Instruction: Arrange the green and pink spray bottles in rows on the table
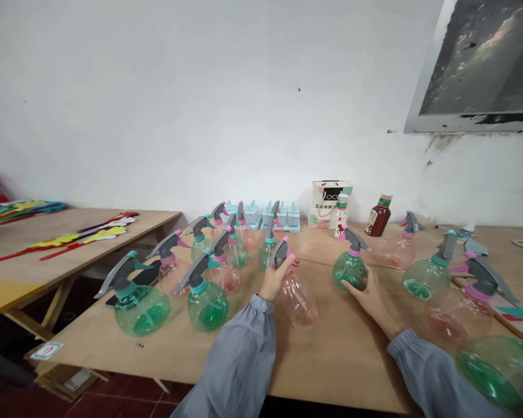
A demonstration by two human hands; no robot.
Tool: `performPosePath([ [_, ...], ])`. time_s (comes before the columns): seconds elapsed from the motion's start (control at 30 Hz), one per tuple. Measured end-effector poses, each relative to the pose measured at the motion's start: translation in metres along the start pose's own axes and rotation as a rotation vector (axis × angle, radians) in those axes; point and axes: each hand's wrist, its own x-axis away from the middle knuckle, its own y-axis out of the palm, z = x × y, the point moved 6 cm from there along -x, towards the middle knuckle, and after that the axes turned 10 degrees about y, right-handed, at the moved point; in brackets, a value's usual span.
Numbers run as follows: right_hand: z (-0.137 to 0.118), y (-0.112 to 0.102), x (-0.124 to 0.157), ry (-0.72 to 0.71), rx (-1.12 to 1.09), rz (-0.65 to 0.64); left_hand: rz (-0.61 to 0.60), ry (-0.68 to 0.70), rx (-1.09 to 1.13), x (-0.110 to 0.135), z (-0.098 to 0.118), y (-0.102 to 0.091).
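Observation:
My left hand [275,276] is closed round the neck of a clear pink spray bottle [297,297] with a grey trigger head, near the middle of the wooden table [331,360]. My right hand [366,293] reaches to a green spray bottle [350,267] with a pink collar; its fingers curl against the bottle's base. Both arms wear grey sleeves. To the left stands a cluster of several green and pink spray bottles [207,302].
More spray bottles [422,276] stand at the right, one large green one [501,366] at the near right edge. A white box [329,203], a small white bottle [340,215] and a dark bottle [379,216] stand by the wall. Another table [35,261] with coloured sticks lies left.

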Motion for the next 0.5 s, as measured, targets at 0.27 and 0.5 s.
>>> performPosePath([
  [0.27,-0.001,0.007,0.001,0.023,-0.055,-0.047,-0.094,0.034,-0.001,0.001,0.009,0.004],
  [0.5,-0.009,0.005,0.004,0.000,-0.075,-0.064,-0.111,0.015,-0.012,0.005,0.010,0.008],
])
